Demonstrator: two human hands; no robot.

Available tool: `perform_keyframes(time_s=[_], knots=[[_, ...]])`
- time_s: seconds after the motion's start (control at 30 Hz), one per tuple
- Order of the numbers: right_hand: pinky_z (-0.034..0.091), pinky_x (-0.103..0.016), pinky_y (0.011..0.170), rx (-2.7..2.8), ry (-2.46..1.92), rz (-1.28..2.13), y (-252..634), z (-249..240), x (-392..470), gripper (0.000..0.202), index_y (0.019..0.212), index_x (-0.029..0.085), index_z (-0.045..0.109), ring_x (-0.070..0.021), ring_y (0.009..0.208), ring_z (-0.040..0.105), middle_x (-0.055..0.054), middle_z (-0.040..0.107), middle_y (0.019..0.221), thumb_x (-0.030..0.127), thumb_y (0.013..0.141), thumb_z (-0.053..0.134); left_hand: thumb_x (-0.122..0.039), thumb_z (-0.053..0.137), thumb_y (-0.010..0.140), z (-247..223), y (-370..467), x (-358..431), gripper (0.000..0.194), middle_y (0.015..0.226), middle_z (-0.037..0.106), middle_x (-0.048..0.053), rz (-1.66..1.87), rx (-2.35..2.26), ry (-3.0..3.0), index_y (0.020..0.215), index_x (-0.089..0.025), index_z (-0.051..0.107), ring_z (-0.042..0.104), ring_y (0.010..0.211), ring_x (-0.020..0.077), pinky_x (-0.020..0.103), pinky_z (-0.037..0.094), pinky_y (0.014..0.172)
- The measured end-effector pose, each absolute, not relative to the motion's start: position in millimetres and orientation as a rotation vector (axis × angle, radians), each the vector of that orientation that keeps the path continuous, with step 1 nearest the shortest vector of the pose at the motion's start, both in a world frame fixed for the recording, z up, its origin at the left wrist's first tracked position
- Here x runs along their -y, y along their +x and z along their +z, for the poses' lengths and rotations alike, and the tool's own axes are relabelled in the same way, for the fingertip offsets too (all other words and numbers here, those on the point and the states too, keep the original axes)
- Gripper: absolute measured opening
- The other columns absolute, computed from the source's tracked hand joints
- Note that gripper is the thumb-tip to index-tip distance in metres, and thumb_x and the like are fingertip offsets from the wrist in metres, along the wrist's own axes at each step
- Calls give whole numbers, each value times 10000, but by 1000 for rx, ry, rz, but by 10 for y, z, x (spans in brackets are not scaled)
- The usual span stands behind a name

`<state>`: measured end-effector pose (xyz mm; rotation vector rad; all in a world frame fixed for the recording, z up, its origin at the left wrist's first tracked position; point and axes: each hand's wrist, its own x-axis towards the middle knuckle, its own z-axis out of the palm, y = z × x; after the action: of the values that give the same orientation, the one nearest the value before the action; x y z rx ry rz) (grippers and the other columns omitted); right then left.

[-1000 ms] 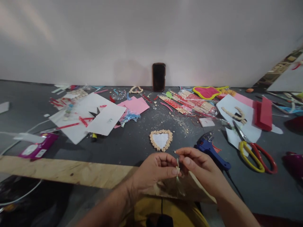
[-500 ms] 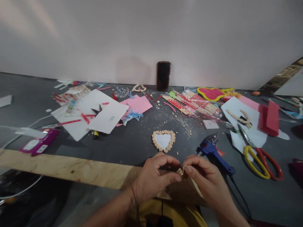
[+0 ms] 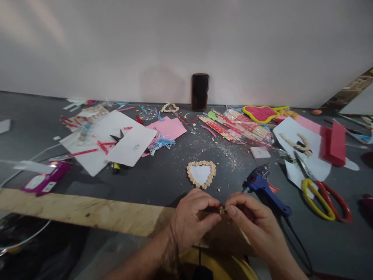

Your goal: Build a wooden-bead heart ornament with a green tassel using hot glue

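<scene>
The right hand (image 3: 253, 221) has dropped to meet the left hand (image 3: 190, 219); both pinch a small beige piece (image 3: 222, 210) near the crumb-strewn dark-grey tabletop (image 3: 151, 179), pale-grey wall (image 3: 101, 50) behind.

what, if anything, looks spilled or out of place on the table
Pale crumbs lie scattered across the dark table, mostly beyond the heart with the bumpy border. They look spilled because they are loose and unevenly strewn, while the heart's border pieces sit in a continuous outline. Nothing looks clearly damaged.
</scene>
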<state>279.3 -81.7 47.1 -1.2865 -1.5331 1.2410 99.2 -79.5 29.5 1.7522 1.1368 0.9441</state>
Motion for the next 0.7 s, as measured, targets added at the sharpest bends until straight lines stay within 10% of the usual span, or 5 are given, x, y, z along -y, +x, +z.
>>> perform_keyframes(time_s=[0.17, 0.7], knots=[[486, -203, 565, 1551, -1339, 1296, 2840, 457, 847, 269, 991, 216, 629, -118, 632, 590, -7, 628, 740, 415, 812, 604, -182, 644, 782, 250, 1002, 794, 74, 787, 702, 29, 981, -1135, 1838, 846, -181, 680, 602, 771, 158, 256, 449, 710], [449, -171, 539, 1903, -1478, 1169, 3080, 804, 813, 158, 746, 224, 679, -111, 603, 596, 6, 667, 686, 325, 802, 572, -224, 645, 820, 364, 681, 691, 115, 816, 659, -3, 860, -1322, 1887, 932, -218, 669, 598, 803, 139, 227, 441, 728]])
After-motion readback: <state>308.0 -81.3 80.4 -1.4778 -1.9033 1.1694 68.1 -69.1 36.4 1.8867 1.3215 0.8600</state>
